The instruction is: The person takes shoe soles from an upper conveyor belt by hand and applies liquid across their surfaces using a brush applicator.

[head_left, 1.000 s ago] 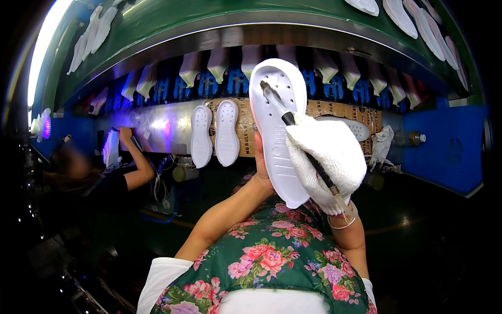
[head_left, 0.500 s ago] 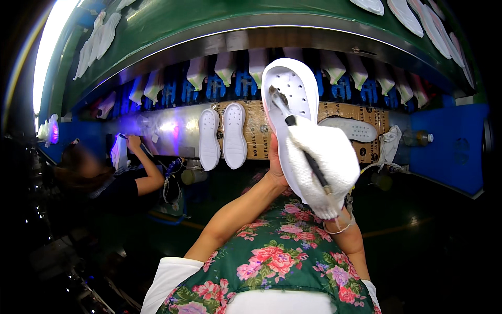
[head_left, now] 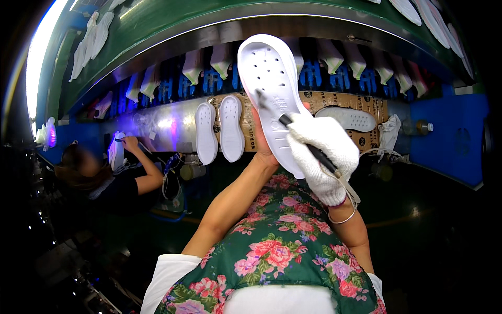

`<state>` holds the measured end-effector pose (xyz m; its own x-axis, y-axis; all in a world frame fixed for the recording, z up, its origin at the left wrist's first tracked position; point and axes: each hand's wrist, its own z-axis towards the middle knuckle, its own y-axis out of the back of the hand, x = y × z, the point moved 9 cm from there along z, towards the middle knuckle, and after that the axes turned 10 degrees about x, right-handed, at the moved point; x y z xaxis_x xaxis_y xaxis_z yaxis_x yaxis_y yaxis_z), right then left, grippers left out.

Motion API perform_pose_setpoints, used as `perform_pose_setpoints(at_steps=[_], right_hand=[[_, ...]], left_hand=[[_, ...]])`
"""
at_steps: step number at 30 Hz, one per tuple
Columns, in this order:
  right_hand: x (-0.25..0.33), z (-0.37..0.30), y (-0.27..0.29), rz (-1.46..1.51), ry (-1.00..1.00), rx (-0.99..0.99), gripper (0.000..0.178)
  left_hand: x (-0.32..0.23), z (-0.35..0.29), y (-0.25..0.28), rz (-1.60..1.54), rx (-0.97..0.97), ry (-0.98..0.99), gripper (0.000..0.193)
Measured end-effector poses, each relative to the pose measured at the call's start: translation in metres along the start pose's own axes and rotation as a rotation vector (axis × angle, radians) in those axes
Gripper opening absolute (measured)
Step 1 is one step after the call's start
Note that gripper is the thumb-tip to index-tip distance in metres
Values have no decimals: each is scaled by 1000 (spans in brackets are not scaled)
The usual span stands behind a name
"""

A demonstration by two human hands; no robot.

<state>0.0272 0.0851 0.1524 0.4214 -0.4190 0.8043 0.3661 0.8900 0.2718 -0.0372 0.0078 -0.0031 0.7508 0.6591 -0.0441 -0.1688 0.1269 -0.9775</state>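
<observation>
From my distant seat I see the white shoe sole (head_left: 275,97) at twelve o'clock, raised with its holed end upward and its narrower end toward the flowered apron (head_left: 272,251). The bare left hand (head_left: 263,148), near the clock's centre, is closed around this sole from beneath; some fingers show at both edges. At three o'clock, the right hand (head_left: 325,152), in a white knitted glove, has its fingers clamped on a dark-handled brush (head_left: 285,120). The bristles are blurred over the sole's inner side, about its middle, and I cannot tell if they touch it. A thin pale tube (head_left: 351,192) passes along the right wrist.

At ten o'clock two more white soles (head_left: 231,129) lie side by side, the nearer to centre on the taped cardboard (head_left: 340,99). At two o'clock a grey sole (head_left: 349,119) lies sideways on the same cardboard, and just beyond it is a white cloth (head_left: 388,136). Near nine o'clock I notice a co-worker's hand (head_left: 130,144) beside a white shoe piece.
</observation>
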Motion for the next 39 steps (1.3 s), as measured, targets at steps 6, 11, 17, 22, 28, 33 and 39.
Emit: perform_pose_setpoints(at_steps=[6, 11, 17, 22, 28, 33, 39], right_hand=[[13, -13, -25, -207, 148, 98, 26], [-5, -15, -8, -69, 62, 123, 27], [2, -23, -26, 49, 139, 308, 30], [2, -21, -20, -139, 212, 279, 30], [-24, -30, -17, 155, 30, 332, 27], [1, -55, -41, -12, 211, 432, 32], [-17, -36, -9, 64, -44, 284, 24]], left_hand=[[0, 6, 1, 135, 6, 126, 112], [-7, 11, -11, 127, 19, 108, 115], [-8, 16, -19, 16, 143, 143, 108], [-19, 17, -11, 106, 132, 164, 103], [-20, 23, -34, 38, 293, 275, 105], [-16, 34, -31, 29, 248, 294, 110], [-6, 41, -41, 114, 225, 437, 109]])
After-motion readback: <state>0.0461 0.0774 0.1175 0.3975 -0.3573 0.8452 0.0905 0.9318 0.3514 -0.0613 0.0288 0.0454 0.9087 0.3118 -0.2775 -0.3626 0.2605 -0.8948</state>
